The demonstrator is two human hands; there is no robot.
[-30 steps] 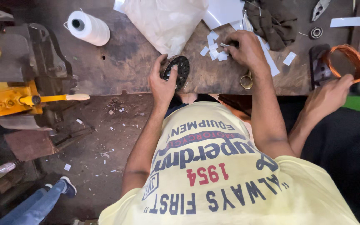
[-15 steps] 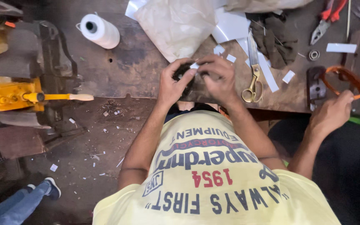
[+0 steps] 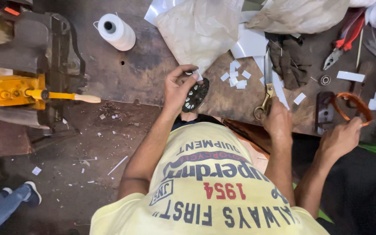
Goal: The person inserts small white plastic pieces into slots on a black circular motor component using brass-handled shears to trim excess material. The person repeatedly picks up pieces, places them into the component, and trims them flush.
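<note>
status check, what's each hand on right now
Left hand gripping black slotted round disc. Right hand on brass-handled scissors. Nothing between them.

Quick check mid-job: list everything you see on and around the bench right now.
thread spool: one, white, bench top left
plastic bags: two, translucent, bench top centre
paper scraps: many, white, mid-bench
gloves: a dark pile, right of the scissors
pliers: one, red-handled, top right
yellow machine: one, far left
orange ring: one, held by a co-worker's hand, right
black disc: one, in the left hand
scissors: one pair, brass handles, under the right hand
left hand: grips the disc
right hand: on the scissors' handles
</note>
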